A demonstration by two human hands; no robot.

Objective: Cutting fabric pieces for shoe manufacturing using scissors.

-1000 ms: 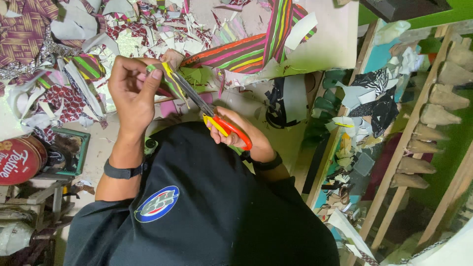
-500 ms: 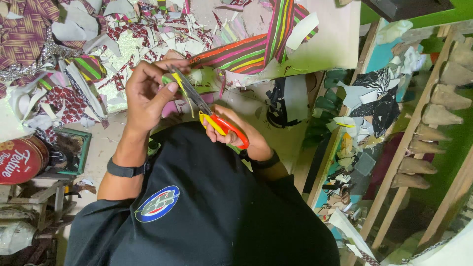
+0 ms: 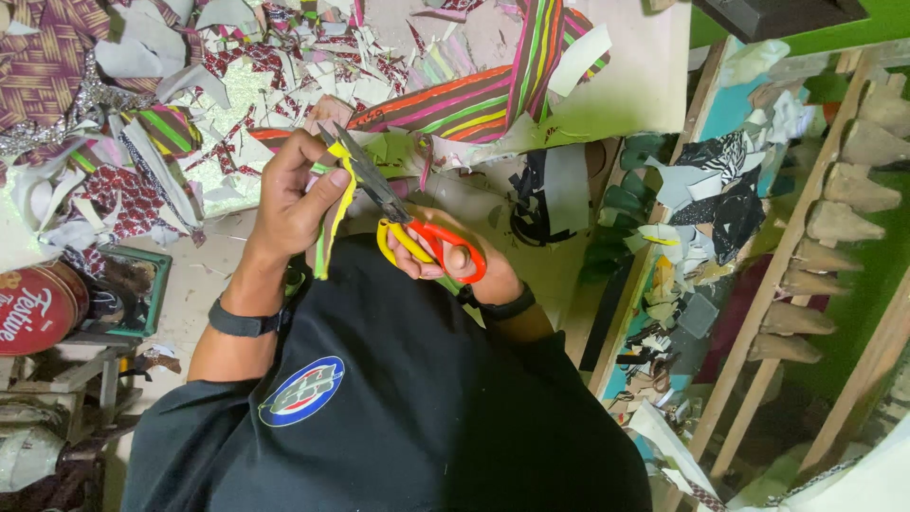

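Far to the left of the hands, a red round tin [image 3: 33, 311] sat low beside a small green-framed box [image 3: 142, 289]. Above it, the worktop [image 3: 645, 81] lay buried under paper scraps [image 3: 218, 104], patterned and plain, which suggested that a good deal of cutting was already done.

The left hand [image 3: 294, 194] was raised just in front of the person's chest, wrist bent back and wearing a dark band. Its fingers were closed in a pinch on a narrow yellow-green strip [image 3: 334, 213], which hung down from the grip towards the dark shirt [image 3: 398, 398].

Just to the right, the scissors [image 3: 403, 213] pointed up and left, with their blades parted around the top of the strip. The cut looked only begun, with most of the strip's length left below.

The right hand [image 3: 455, 261] was held close to the chest, fingers curled through the red and yellow handles and gripping them. Beyond both hands lay a broad striped sheet [image 3: 474, 100], uncut as far as could be seen. Well to the right stood a wooden rack [image 3: 806, 246].
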